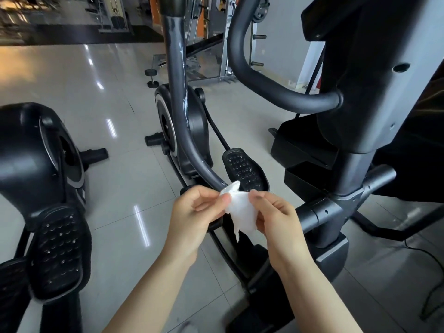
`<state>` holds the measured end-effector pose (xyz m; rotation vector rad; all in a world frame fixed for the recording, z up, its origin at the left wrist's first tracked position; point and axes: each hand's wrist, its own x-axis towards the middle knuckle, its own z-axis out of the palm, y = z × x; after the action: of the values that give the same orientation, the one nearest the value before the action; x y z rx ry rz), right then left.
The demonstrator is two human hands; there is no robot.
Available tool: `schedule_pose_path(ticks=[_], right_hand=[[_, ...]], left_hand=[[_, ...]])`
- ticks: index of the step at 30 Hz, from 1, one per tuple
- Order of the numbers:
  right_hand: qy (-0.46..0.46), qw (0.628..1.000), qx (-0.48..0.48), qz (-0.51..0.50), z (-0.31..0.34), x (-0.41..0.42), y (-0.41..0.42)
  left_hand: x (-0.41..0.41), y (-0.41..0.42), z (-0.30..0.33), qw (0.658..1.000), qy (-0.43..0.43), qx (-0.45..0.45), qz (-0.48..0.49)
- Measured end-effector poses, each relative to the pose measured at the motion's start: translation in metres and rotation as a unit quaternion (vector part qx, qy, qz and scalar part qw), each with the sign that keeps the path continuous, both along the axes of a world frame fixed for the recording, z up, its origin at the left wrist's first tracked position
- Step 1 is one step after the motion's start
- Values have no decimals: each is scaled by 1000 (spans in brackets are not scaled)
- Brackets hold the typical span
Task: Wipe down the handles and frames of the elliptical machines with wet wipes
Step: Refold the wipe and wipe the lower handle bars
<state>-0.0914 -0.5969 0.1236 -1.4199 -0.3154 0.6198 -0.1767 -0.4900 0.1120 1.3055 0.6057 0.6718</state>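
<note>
Left hand [192, 212] | grip pinching wet wipe [240, 210] | right hand [276, 215] | grip pinching wet wipe | before pedal [242, 169]

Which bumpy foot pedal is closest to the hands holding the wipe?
The pedal just above the wet wipe, beside the grey curved bar. The other pedal sits far off to the left.

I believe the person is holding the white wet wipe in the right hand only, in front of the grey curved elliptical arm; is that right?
Not quite. The head view shows both hands pinching the white wet wipe: the left hand and the right hand. It is held in front of the grey curved elliptical arm, as you said.
</note>
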Motion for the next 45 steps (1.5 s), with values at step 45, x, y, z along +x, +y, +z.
schedule_pose_path(ticks=[45], right_hand=[[-489, 810, -221, -235, -2, 69, -31]], left_hand=[[33, 19, -86, 993, 76, 92, 23]])
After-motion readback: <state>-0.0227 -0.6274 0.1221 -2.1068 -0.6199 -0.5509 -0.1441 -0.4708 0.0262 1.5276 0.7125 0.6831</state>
